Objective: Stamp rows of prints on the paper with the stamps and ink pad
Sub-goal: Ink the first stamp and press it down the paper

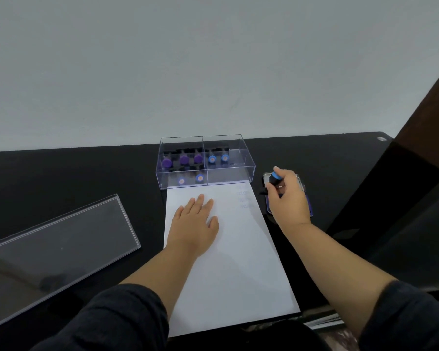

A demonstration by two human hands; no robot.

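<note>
1. At the far left a clear plastic lid (56,245) lies flat on the black table (74,173), well apart from everything else.
2. The left hand (194,224) rests palm down on the white paper (236,269), fingers straight and slightly spread, gripping nothing. Its forearm runs back to a dark sleeve (119,317).
3. The paper is a long sheet whose far edge touches the clear box (205,160). A few faint rows of prints (245,200) sit near its far right corner; they are too pale to read.
4. The clear box has compartments. The left ones hold purple-capped stamps (183,160) at the back and blue-capped stamps (190,179) in front; two more blue-capped ones stand at the back of the right side.
5. The right hand (288,198) has its fingers curled round a blue-topped stamp (275,179), held roughly upright over the ink pad (303,191).
6. The ink pad lies just beside the paper's right edge, mostly hidden by that hand; I cannot tell whether the stamp's face touches it.
</note>
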